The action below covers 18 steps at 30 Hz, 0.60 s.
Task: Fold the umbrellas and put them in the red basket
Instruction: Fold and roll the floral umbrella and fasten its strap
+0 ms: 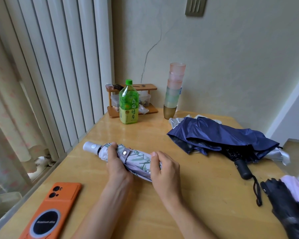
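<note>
The table (214, 187) is yellowish wood under a glossy, lightly scuffed varnish. At its centre the rolled pale umbrella (138, 159) is thin, smooth printed cloth with a shiny metal snap (124, 153) and a matt white plastic handle (91, 147). At three o'clock the navy umbrella (223, 133) is sleek cloth with a soft sheen, silvery inside, its grip (242, 169) matt black plastic. At seven o'clock the phone case (59, 199) looks matt orange. At twelve o'clock stand a glossy green plastic bottle (129, 104), a smooth wooden rack (150, 87) and frosted translucent cups (173, 95).
</note>
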Tool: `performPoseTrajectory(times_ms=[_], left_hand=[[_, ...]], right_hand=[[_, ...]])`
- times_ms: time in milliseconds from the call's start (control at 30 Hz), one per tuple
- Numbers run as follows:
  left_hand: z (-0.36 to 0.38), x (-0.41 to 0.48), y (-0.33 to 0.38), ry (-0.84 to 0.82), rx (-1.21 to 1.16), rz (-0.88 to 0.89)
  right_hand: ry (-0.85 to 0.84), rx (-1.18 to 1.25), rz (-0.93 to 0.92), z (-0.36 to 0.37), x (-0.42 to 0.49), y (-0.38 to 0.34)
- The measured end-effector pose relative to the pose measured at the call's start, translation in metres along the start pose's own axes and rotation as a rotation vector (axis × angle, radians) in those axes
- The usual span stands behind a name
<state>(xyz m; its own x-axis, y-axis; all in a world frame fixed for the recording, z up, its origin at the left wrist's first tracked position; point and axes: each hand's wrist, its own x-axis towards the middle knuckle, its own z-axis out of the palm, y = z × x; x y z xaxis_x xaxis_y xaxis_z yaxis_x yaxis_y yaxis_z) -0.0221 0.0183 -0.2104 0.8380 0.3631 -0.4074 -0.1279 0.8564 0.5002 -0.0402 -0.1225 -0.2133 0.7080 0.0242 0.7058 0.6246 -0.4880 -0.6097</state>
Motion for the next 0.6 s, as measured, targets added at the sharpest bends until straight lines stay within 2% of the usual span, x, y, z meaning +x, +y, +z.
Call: performPoseTrajectory(times_ms=[100,200,233,333,433,500,600], left_hand=[[-0.002,0.002,0.007,0.011,0.006,0.027],[-0.004,0.004,0.012,0.029,0.106,0.091],[-0.004,0.003,0.013,0.015,0.153,0.109],[0.003,-0.015,0.007,-0.186,0.304,-0.007],[0.006,-0.033,0.001,-0.402,0.419,-0.042],[0.007,-0.044,0.002,-0.502,0.439,-0.095],[0.005,-0.056,0.0,-0.619,0.64,-0.068]], right_hand=[[-0.076,0.028,0.128,0.003,-0.003,0.002],[-0.371,0.144,0.42,-0.007,0.001,0.005],[-0.473,0.177,0.459,-0.012,0.004,0.005],[-0.628,0.224,0.362,-0.025,0.007,-0.006],[-0.697,0.183,0.335,-0.032,0.007,-0.014],[-0.659,0.166,0.357,-0.036,0.01,-0.014],[-0.579,0.181,0.457,-0.046,0.021,-0.013]])
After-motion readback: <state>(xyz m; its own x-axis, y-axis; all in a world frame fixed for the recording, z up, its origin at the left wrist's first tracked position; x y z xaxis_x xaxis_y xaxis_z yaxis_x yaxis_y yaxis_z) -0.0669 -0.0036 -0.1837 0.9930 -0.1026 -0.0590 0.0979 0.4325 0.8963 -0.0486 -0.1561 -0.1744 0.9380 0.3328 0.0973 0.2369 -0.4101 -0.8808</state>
